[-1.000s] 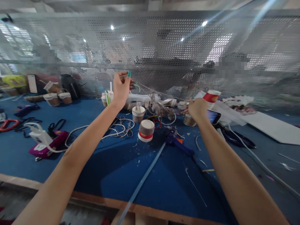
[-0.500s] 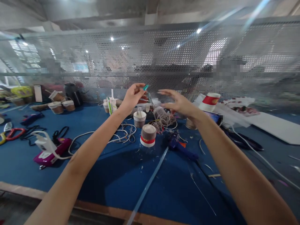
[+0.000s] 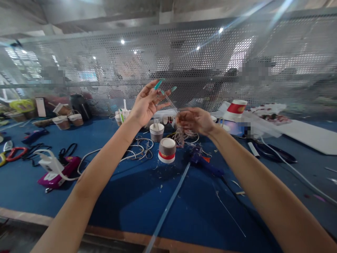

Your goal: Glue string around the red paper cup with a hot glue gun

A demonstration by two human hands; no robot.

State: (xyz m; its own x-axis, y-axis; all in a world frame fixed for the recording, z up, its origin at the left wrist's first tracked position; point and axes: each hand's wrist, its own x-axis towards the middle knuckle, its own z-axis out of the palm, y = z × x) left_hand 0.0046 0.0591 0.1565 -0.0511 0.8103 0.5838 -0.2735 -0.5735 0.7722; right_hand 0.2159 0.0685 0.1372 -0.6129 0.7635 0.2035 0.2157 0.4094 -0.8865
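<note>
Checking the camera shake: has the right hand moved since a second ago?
Yes. The right hand went from beside the red-banded cup leftward, toward the left hand.

Blue table: cups, cables, perhaps scraps.

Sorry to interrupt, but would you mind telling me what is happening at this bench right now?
A person works with both hands raised over a blue table. The left hand is open, fingers spread, with a thin strand running from it to the right hand, which is closed on a tangle of fibres. Below sit small cups, loose white wires and a blue glue gun.
</note>
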